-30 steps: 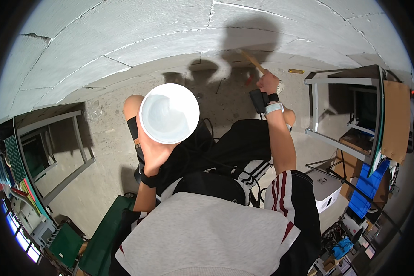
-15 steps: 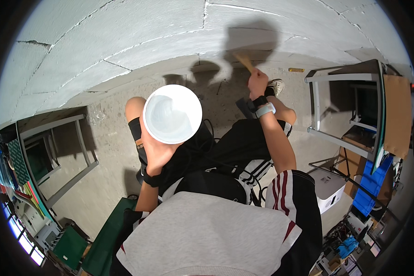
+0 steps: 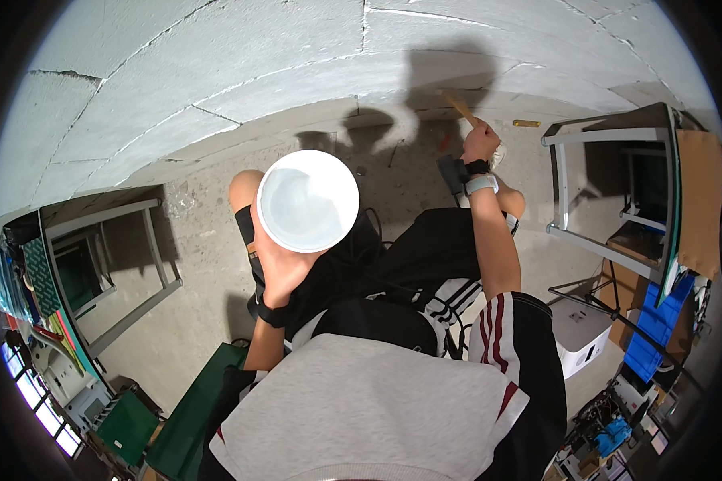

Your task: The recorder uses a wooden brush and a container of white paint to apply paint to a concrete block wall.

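Note:
My left hand (image 3: 286, 272) is wrapped round the lower side of a white round tub (image 3: 341, 228) with a pale inside, held up in front of my left knee. The tub's mouth faces me, and a whitish layer or shadow shows within it. Further off to the right, my right hand (image 3: 480, 143) is closed on a thin tan stick-like tool (image 3: 460, 106). The tool points up and left toward the foot of the wall; its tip is too small to make out. Any contact with the wall cannot be judged. A dark band and a light one circle my right wrist.
A white-painted block wall (image 3: 297, 64) rises ahead, with shadows on it. Metal-framed tables stand at left (image 3: 128, 216) and right (image 3: 610, 136). A small yellow object (image 3: 526, 123) lies by the wall. A white box (image 3: 579, 333) and blue crate (image 3: 658, 329) are at right, a green bench (image 3: 192, 409) behind left.
My right hand and the tool have moved slightly right, and the tool is less blurred. The whole view has shifted a little; the tub stays in my left hand.

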Demonstrator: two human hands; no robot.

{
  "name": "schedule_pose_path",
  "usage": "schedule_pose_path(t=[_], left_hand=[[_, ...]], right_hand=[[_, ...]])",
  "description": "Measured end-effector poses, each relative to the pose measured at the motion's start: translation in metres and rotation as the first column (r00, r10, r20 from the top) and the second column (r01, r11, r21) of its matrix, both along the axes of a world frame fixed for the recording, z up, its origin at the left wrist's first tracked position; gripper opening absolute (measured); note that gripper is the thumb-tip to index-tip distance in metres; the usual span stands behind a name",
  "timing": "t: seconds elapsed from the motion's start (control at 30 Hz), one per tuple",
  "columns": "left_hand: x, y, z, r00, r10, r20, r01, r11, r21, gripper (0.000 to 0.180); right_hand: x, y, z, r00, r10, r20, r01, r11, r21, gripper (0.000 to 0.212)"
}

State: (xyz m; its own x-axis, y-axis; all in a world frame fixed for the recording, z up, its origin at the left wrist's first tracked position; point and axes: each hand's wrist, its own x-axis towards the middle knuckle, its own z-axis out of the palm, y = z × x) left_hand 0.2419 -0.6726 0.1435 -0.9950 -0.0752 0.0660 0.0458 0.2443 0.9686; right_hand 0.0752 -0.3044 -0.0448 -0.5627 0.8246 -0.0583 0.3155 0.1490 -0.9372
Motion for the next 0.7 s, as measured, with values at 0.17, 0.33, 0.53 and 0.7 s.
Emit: schedule_pose_path(t=[0.17,0.33,0.53,0.7], left_hand=[[-0.003,-0.001,0.017,1.000,0.004,0.011,-0.003,0.999,-0.045,0.115],[-0.005,0.004,0.011,1.000,-0.009,-0.008,0.008,1.000,-0.020,0.116],[0.003,0.001,0.000,1.000,-0.024,0.009,0.024,0.999,-0.034,0.113],[0.000,0.008,0.018,0.999,-0.025,-0.039,0.021,0.996,-0.081,0.108]], right_hand=[[0.001,-0.007,0.005,0.987,-0.117,0.107,0.101,0.985,0.142,0.033],[0.003,0.015,-0.025,0.997,0.063,0.047,-0.066,0.996,0.068,0.033],[0.016,-0.051,-0.002,0.909,0.406,0.091,-0.363,0.882,-0.301,0.032],[0.006,-0.030,-0.010,0.951,0.306,0.041,-0.278,0.907,-0.315,0.030]])
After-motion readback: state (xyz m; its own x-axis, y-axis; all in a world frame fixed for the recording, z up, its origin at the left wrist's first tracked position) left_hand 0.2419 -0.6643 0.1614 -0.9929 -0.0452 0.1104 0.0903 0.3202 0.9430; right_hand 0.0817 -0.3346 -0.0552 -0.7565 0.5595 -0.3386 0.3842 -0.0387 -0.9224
